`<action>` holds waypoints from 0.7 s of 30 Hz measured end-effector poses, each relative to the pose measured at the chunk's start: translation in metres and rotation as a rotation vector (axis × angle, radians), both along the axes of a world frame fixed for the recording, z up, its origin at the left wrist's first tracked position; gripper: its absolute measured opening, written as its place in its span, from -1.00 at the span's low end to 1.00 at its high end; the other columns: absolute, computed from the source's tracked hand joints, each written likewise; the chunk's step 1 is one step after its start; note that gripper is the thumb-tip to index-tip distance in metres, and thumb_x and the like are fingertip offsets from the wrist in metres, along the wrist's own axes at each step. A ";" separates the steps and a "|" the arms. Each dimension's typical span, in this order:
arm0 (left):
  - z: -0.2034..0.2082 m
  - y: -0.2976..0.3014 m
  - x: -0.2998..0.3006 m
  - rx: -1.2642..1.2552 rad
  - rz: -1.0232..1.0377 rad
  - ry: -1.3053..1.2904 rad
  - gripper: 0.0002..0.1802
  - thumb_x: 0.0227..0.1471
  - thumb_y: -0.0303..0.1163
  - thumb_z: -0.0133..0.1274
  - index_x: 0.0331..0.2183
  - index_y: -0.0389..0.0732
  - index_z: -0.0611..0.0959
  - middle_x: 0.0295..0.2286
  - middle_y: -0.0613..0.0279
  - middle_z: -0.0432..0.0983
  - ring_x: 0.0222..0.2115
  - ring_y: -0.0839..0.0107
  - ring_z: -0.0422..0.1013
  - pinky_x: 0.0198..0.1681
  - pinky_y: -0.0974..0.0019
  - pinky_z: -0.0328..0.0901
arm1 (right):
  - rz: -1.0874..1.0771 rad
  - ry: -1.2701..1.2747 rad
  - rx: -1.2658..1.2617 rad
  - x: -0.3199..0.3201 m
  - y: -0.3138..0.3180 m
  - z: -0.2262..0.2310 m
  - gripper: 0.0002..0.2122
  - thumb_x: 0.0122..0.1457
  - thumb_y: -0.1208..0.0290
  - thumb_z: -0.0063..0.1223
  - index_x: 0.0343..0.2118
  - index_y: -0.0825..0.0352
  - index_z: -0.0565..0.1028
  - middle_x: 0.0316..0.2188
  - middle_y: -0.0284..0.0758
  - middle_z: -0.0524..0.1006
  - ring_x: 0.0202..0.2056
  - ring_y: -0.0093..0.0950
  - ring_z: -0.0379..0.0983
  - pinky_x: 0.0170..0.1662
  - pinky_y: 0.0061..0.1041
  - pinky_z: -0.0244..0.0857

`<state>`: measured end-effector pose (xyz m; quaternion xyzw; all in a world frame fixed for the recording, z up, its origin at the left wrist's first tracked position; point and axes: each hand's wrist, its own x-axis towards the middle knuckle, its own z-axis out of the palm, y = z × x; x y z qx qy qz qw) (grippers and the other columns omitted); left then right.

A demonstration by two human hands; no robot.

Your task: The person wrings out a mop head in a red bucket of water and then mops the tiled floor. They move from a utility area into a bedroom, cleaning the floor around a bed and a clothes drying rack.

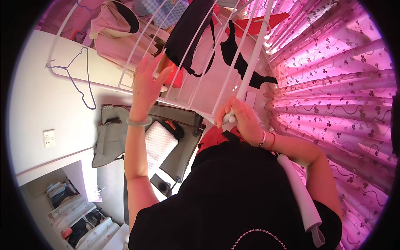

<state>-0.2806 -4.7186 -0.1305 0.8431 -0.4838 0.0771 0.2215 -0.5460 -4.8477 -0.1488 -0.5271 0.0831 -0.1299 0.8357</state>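
My left hand [146,83] is raised at a white metal rack [250,71], fingers apart beside its thin bars. I cannot tell whether the fingertips touch a bar. Just right of that hand, a dark garment [188,35] hangs at the rack. A black strappy garment [238,60] hangs further right, below a red cloth [260,24]. Close in front of my body, my right hand [246,121] has its fingers curled round a white piece with a rounded end [228,118], near the lower end of the rack's thick rail. What this piece belongs to is partly hidden.
A dark wire hanger [88,83] hangs at the left by the white wall. Pink patterned curtains [333,96] fill the right side. Below the rack stands a grey folding chair or bed [110,141] with a white pillow [160,141]. A white tube-like object [300,193] lies against my right side.
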 end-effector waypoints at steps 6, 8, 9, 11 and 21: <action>0.042 -0.104 -0.147 0.046 -0.391 0.359 -0.29 0.00 -0.25 0.07 0.16 -0.17 0.22 -0.43 -0.02 0.52 -0.43 0.11 0.46 -0.36 0.18 0.31 | 0.160 0.026 -0.080 -0.013 -0.021 -0.003 -0.74 0.35 0.29 -0.36 -0.10 0.36 0.32 -0.34 -0.38 0.48 -0.32 -0.65 0.39 -0.20 -0.63 0.24; 0.042 -0.128 -0.154 0.257 -0.326 0.330 -0.24 -0.01 -0.31 0.04 0.19 -0.16 0.13 -0.52 -0.01 0.48 -0.50 0.08 0.43 -0.45 0.15 0.29 | 0.275 0.141 -0.054 -0.016 -0.029 0.004 -0.73 0.33 0.28 -0.29 -0.07 0.37 0.29 -0.29 -0.34 0.48 -0.26 -0.61 0.39 -0.17 -0.59 0.27; 0.039 -0.131 -0.156 0.227 -0.332 0.300 -0.24 -0.01 -0.32 0.03 0.20 -0.16 0.11 -0.54 -0.01 0.46 -0.51 0.07 0.43 -0.46 0.12 0.28 | 0.328 0.200 -0.037 -0.018 -0.035 0.010 -0.72 0.32 0.27 -0.25 -0.06 0.37 0.27 -0.26 -0.33 0.48 -0.23 -0.59 0.39 -0.15 -0.57 0.28; 0.031 -0.129 -0.154 0.171 -0.341 0.242 -0.23 -0.01 -0.35 0.01 0.20 -0.16 0.08 -0.57 -0.01 0.44 -0.52 0.03 0.41 -0.49 0.07 0.25 | 0.245 0.142 0.010 -0.026 -0.052 0.012 -0.70 0.30 0.30 -0.21 0.00 0.36 0.25 -0.15 -0.33 0.43 -0.14 -0.57 0.37 -0.10 -0.53 0.28; 0.051 -0.123 -0.189 0.254 -0.062 0.157 -0.35 0.00 -0.34 0.06 0.13 -0.11 0.26 -0.30 0.02 0.45 -0.41 0.07 0.43 -0.40 0.14 0.33 | 0.059 -0.031 0.273 -0.029 -0.105 0.015 -0.52 0.31 0.32 -0.28 0.25 0.32 0.01 0.22 -0.32 0.12 0.15 -0.42 0.16 0.11 -0.33 0.12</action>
